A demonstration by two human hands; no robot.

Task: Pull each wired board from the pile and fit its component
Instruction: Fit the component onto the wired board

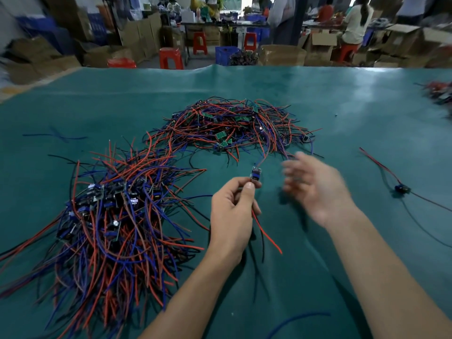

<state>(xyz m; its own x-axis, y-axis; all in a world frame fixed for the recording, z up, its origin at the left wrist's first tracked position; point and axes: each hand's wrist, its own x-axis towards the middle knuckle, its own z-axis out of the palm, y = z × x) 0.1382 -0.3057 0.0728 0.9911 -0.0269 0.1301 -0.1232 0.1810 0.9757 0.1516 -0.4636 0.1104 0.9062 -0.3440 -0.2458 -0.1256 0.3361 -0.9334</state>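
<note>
Left hand (232,214) pinches small wired board (255,176); right hand (315,192) blurred, fingers spread, holding nothing.

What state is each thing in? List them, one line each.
Left hand: pinches a wired board, held above the mat.
Wired board: lifted, wires trailing.
Right hand: blurred, fingers spread, holds nothing.
Far pile: tangled, green boards showing.
Near pile: tangled heap.
Lone board: lying apart.

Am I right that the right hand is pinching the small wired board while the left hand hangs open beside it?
No, the hands are swapped. In the head view the left hand pinches the small wired board, and the blurred right hand hangs open beside it.
</note>
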